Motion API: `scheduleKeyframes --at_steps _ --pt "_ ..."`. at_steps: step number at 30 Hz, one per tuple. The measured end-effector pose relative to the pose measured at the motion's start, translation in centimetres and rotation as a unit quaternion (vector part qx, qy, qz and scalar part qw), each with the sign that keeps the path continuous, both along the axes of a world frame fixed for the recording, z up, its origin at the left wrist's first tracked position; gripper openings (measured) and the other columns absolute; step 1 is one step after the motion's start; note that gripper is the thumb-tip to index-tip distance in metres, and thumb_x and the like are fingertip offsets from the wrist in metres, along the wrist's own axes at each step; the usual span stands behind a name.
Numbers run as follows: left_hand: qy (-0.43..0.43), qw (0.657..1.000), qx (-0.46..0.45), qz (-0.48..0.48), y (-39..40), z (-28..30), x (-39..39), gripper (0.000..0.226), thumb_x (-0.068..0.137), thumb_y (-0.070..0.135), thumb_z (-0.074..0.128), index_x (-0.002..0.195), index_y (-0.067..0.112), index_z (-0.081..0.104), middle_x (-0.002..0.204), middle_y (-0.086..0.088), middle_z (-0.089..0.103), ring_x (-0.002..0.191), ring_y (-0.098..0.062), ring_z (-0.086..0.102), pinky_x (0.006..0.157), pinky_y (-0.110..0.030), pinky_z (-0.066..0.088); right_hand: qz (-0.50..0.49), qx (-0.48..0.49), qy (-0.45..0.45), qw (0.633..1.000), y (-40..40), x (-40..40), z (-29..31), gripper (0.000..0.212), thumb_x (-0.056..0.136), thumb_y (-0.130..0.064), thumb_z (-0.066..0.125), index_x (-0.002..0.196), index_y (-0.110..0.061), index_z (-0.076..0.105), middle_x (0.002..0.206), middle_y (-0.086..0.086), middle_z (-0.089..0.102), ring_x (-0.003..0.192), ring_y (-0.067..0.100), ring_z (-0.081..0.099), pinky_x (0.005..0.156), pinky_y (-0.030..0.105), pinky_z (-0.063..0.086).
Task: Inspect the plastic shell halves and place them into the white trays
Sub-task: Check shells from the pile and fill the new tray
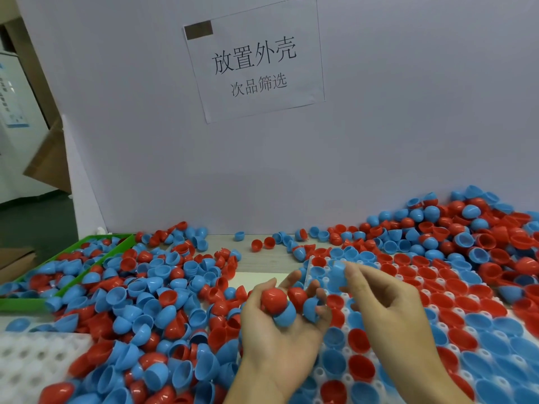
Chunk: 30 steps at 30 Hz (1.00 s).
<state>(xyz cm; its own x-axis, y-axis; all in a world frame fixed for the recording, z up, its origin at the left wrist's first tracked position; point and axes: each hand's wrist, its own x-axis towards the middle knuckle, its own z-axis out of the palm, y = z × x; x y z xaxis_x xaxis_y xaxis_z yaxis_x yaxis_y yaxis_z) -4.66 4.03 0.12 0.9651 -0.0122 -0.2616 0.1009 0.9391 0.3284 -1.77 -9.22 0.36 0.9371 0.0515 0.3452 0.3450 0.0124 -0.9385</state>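
Head view, lower centre: left hand [280,322] cups several shell halves [272,300]; right hand [379,298] pinches a blue half [338,275] above the white tray [344,374]. They look light, rigid and slick, best held by the rim.

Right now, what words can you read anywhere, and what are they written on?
"放置外壳": large top line on the white paper sheet taped to the pale wall.
"次品筛选": smaller line below it on the same sheet.
The dark rectangle at that sheet's top left corner shows no readable text.
The white-and-blue poster at the far left edge has print, but it is too blurred to read.
The red and blue plastic shell halves show no lettering.
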Motion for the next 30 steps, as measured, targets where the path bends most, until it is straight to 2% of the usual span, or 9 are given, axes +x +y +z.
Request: scheduleKeyframes --at_steps 3,7,11,14,17,21,24,27,30 --pt "-0.017 1.000 -0.024 -0.011 0.4 -0.2 -0.1 0.043 0.085 0.034 0.056 0.112 0.004 0.069 0.116 -0.031 0.067 0.096 -0.041 0.070 0.080 -0.050 0.059 0.062 -0.118 -0.077 0.988 0.8 -0.9 -0.4 0.016 0.088 -0.036 0.063 0.098 -0.039 0.075 0.099 -0.022 0.066 0.099 0.000 0.060 0.081 0.022 0.050" --pt "-0.026 0.999 -0.031 0.009 0.7 -0.5 -0.1 0.047 0.083 0.040 0.055 0.110 0.006 0.072 0.106 -0.028 0.069 0.082 -0.041 0.072 0.073 -0.054 0.060 0.105 -0.299 -0.156 0.936 1.4 -1.3 -1.1 0.034 0.086 -0.030 0.073 0.115 -0.047 0.069 0.108 -0.031 0.045 0.116 -0.010 0.037 0.098 0.014 0.037" --pt "-0.027 0.998 -0.042 0.037 0.7 -0.9 0.2 0.048 0.082 0.040 0.052 0.111 0.006 0.072 0.102 -0.026 0.070 0.088 -0.037 0.070 0.084 -0.049 0.057 0.108 -0.276 -0.169 0.940 1.1 -1.0 -1.0 0.047 0.081 -0.028 0.078 0.108 -0.061 0.059 0.115 -0.035 0.043 0.122 -0.012 0.036 0.099 0.014 0.036" --pt "-0.031 0.998 -0.033 0.042 0.8 -1.0 0.2 0.049 0.083 0.041 0.052 0.113 0.009 0.073 0.108 -0.026 0.070 0.088 -0.039 0.071 0.086 -0.048 0.054 0.107 -0.255 -0.176 0.945 0.9 -1.0 -1.1 0.052 0.079 -0.022 0.080 0.109 -0.059 0.059 0.119 -0.031 0.048 0.121 -0.008 0.042 0.094 0.006 0.036" --pt "-0.024 0.998 0.016 0.050 0.5 -0.7 0.2 0.037 0.077 0.026 0.061 0.107 0.011 0.076 0.106 -0.023 0.072 0.080 -0.035 0.072 0.072 -0.041 0.057 0.084 -0.246 -0.178 0.949 1.1 -0.8 -1.4 0.044 0.080 -0.015 0.079 0.099 -0.050 0.061 0.113 -0.027 0.052 0.117 -0.007 0.046 0.093 0.003 0.036" --pt "0.052 0.990 0.110 0.065 -0.2 -0.5 0.6 0.034 0.073 0.006 0.064 0.105 0.016 0.073 0.097 -0.020 0.074 0.081 -0.032 0.069 0.051 -0.031 0.054 0.065 -0.303 -0.171 0.935 1.5 -0.6 -1.5 0.040 0.084 -0.023 0.075 0.093 -0.054 0.051 0.106 -0.032 0.048 0.112 -0.010 0.044 0.091 0.009 0.039" --pt "0.090 0.988 0.111 0.051 -0.1 -0.5 0.5 0.022 0.078 0.014 0.068 0.099 0.012 0.073 0.093 -0.019 0.076 0.079 -0.032 0.071 0.054 -0.033 0.055 0.076 -0.330 -0.189 0.922 1.4 -0.5 -1.8 0.044 0.086 -0.027 0.073 0.102 -0.061 0.049 0.108 -0.031 0.045 0.108 -0.008 0.046 0.088 0.012 0.043" --pt "0.076 0.992 0.082 0.062 0.0 -0.7 0.4 0.033 0.067 0.025 0.070 0.095 0.009 0.072 0.093 -0.019 0.074 0.078 -0.033 0.071 0.065 -0.036 0.057 0.078 -0.352 -0.205 0.910 1.5 -0.7 -2.0 0.048 0.089 -0.034 0.069 0.117 -0.059 0.041 0.109 -0.031 0.040 0.108 -0.008 0.044 0.088 0.016 0.047" --pt "0.067 0.990 0.059 0.112 0.4 -0.3 0.4 0.032 0.061 0.027 0.065 0.088 0.012 0.069 0.077 -0.015 0.068 0.068 -0.028 0.064 0.054 -0.031 0.049 0.085 -0.322 -0.207 0.920 1.7 -0.8 -1.7 0.039 0.091 -0.044 0.064 0.114 -0.065 0.041 0.111 -0.033 0.040 0.112 -0.010 0.042 0.088 0.011 0.043"
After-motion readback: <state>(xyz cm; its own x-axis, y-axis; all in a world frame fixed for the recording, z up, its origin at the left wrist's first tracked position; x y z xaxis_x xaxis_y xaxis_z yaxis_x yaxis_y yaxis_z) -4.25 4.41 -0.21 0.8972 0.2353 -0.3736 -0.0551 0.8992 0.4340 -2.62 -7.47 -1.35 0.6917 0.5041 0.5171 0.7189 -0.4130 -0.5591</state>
